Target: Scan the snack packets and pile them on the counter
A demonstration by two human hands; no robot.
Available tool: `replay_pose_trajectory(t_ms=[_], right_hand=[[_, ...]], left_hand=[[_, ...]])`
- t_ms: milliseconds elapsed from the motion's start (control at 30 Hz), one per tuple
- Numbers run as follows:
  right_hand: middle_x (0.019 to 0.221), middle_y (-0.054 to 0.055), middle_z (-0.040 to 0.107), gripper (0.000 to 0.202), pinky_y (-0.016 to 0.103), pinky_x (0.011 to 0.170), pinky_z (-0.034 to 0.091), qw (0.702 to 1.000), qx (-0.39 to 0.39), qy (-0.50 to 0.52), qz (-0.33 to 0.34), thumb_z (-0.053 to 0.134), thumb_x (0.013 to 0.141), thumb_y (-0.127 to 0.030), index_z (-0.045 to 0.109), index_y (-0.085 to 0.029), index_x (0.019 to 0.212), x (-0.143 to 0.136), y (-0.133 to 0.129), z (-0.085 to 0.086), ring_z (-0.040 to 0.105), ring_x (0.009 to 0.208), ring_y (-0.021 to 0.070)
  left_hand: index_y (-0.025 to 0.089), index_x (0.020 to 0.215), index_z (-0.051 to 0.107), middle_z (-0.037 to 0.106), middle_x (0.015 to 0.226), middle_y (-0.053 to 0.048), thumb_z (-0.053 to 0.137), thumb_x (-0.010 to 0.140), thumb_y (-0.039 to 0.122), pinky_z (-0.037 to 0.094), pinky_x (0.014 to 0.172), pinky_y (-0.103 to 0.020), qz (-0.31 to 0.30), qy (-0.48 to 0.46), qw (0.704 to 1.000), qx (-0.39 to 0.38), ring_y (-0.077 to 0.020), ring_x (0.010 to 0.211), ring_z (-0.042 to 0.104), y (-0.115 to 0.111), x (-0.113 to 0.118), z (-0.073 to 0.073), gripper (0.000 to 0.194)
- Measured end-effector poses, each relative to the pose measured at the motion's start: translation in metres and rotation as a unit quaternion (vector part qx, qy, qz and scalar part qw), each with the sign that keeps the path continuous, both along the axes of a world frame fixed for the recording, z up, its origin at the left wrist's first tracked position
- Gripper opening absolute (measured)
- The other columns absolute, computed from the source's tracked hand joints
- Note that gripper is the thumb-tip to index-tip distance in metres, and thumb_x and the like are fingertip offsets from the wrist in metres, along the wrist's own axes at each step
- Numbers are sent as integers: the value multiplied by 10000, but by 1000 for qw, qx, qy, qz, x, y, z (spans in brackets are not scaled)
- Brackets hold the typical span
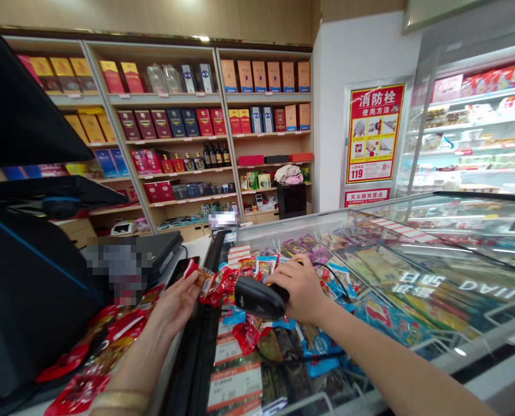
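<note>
In the head view, my right hand (303, 287) is wrapped round the handle of a black barcode scanner (259, 297), whose head points left above the freezer's glass top. My left hand (177, 303), with a gold bracelet at the wrist, pinches a small red and clear snack packet (205, 282) in front of the scanner. Beneath and around the scanner, several red and blue snack packets (246, 335) lie on the glass. More red packets (125, 326) lie to the left of my left forearm.
A dark monitor and terminal (27, 277) stand at the left. The glass-topped freezer (413, 300) stretches to the right, with packaged goods inside. A black cable loops around the scanner. Behind are shelves (174, 138) of boxes and bottles and a red wall poster (375, 133).
</note>
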State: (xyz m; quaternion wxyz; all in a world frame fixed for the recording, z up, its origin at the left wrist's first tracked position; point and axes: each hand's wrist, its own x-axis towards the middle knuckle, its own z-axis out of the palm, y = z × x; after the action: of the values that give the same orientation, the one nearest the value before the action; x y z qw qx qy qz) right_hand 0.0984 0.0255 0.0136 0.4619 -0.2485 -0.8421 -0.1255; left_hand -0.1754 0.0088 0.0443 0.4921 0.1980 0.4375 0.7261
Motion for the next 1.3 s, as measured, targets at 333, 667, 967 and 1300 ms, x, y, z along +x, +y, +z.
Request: replay_pose_trajectory(t_ms=[333, 667, 967, 1300], right_hand=[[837, 5, 705, 179, 373, 859, 238, 999, -20, -17, -19, 633, 744, -276, 683, -235, 911, -1, 1, -2, 576, 794, 163], [859, 8, 715, 181, 370, 866, 230, 997, -59, -16, -38, 647, 716, -262, 684, -236, 891, -2, -2, 0, 579, 813, 172], [828, 5, 693, 161, 369, 862, 232, 996, -69, -26, -44, 647, 713, -282, 681, -235, 863, -3, -3, 1, 563, 795, 170], [838, 7, 719, 162, 368, 846, 242, 996, -38, 54, -65, 636, 736, -239, 676, -235, 893, 2, 7, -3, 585, 797, 169]], left_hand=[[231, 938, 464, 658, 752, 35, 511, 914, 145, 551, 479, -247, 16, 139, 990, 29, -126, 489, 647, -2, 9, -9, 101], [271, 1057, 386, 598, 867, 39, 580, 852, 367, 530, 475, -245, 63, 253, 961, 91, -88, 463, 580, 2, 18, -23, 299], [276, 1067, 377, 592, 863, 37, 588, 842, 408, 545, 507, -266, 57, 262, 960, 83, -86, 481, 570, 3, 19, -23, 335], [255, 1081, 391, 629, 908, -9, 600, 833, 461, 590, 558, -357, 88, 344, 928, 108, -140, 535, 620, 13, 4, -36, 384]])
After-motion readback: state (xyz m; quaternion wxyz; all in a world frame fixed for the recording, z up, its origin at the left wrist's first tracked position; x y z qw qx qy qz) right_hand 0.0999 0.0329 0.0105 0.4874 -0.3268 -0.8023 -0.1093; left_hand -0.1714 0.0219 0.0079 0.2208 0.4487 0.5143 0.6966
